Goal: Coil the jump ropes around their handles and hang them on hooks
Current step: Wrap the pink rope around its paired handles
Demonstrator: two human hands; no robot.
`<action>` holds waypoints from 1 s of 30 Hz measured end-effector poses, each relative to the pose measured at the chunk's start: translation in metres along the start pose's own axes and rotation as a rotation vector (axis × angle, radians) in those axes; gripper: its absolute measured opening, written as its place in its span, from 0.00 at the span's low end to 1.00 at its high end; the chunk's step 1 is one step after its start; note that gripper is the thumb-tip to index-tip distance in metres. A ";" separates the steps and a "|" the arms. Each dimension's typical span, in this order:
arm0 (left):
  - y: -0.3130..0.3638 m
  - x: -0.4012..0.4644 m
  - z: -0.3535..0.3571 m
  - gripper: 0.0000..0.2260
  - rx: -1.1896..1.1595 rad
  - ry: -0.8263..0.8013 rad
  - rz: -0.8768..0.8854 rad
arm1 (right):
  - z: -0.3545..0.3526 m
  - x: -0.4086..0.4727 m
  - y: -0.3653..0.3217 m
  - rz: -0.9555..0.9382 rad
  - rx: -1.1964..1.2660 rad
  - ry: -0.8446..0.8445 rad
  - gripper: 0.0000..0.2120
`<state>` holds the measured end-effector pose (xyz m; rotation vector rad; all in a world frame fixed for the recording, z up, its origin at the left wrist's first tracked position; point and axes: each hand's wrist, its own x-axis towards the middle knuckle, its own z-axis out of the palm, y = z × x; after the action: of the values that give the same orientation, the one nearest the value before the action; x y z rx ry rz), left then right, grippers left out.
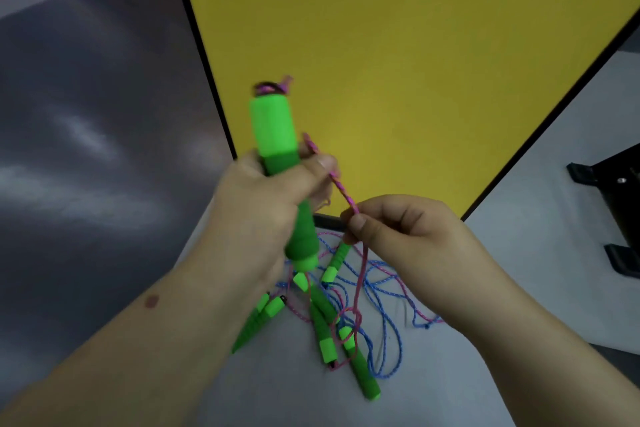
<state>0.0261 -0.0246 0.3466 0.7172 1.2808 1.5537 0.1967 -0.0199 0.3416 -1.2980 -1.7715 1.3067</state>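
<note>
Yellow panel [398, 45] behind; grey table [433, 374] carrying the tangled heap of jump ropes [349, 315]. My left hand [263, 204] is clamped round the green handles [277, 135], held upright. My right hand [391, 229] pinches the pink rope [341, 189] taut between them. I judge each turn should be laid snug against the last, under steady tension.

a yellow board [398, 45] with a black edge stands behind a pale grey table [540, 184].
</note>
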 end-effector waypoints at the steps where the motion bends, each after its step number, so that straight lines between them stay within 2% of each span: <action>1: 0.005 0.005 -0.004 0.07 -0.060 0.039 0.010 | 0.000 -0.001 0.001 0.015 -0.022 -0.020 0.09; 3: 0.005 0.003 -0.006 0.07 -0.039 0.005 -0.010 | 0.002 -0.002 0.001 0.013 -0.036 -0.010 0.11; 6: -0.005 -0.013 0.004 0.10 0.104 -0.149 -0.043 | 0.005 -0.002 -0.003 -0.040 -0.001 0.024 0.10; 10: 0.010 0.002 -0.005 0.07 -0.055 -0.011 0.035 | 0.004 -0.001 0.000 -0.022 -0.028 0.001 0.11; 14: -0.003 -0.013 0.002 0.09 0.083 -0.144 -0.012 | 0.004 0.001 -0.001 -0.059 0.049 0.081 0.09; 19: 0.009 0.002 -0.005 0.08 -0.067 -0.047 0.005 | 0.004 0.001 0.002 -0.024 0.015 0.021 0.08; 23: -0.005 -0.015 0.005 0.08 0.119 -0.140 -0.017 | 0.006 0.001 -0.002 -0.054 0.092 0.075 0.08; 27: 0.009 0.003 -0.004 0.10 -0.054 -0.027 0.008 | 0.003 0.001 0.003 0.003 -0.008 -0.007 0.09; 30: 0.004 -0.002 -0.003 0.10 -0.017 -0.091 -0.050 | 0.004 0.000 -0.001 -0.020 0.025 0.056 0.10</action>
<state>0.0228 -0.0280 0.3500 0.7314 1.2086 1.4740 0.1924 -0.0219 0.3412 -1.2883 -1.7202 1.2651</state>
